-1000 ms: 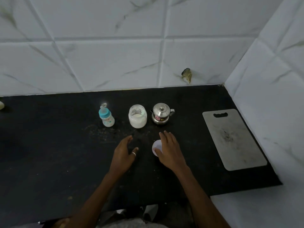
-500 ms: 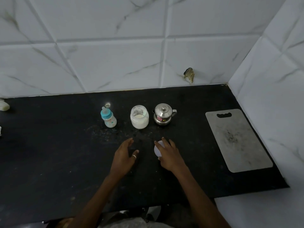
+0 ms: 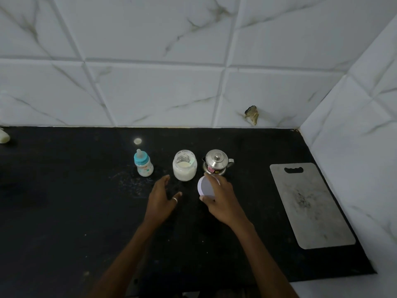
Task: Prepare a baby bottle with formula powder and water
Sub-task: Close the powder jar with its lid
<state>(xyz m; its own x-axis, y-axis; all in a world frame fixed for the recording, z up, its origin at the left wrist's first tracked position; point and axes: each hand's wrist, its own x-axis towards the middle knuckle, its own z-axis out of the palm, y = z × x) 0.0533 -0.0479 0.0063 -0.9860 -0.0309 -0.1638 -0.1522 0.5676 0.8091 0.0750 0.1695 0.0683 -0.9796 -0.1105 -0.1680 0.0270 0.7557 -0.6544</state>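
Fingers (image 3: pixel 213 178) of the right hand (image 3: pixel 223 200) pinch a white lid (image 3: pixel 205 187), left hand (image 3: pixel 161 200) fingers (image 3: pixel 163 181) spread; red sticker (image 3: pixel 211 170) on kettle (image 3: pixel 217 160) unreadable.

Shiny metal pot (image 3: pixel 217 162), clear glass jar (image 3: pixel 184 165), matt black counter (image 3: pixel 64 211), glossy marbled tiles (image 3: pixel 150 93)

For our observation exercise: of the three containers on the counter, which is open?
The middle glass jar of white powder, its mouth uncovered. The baby bottle has its blue teat top on, the steel pot its lid.
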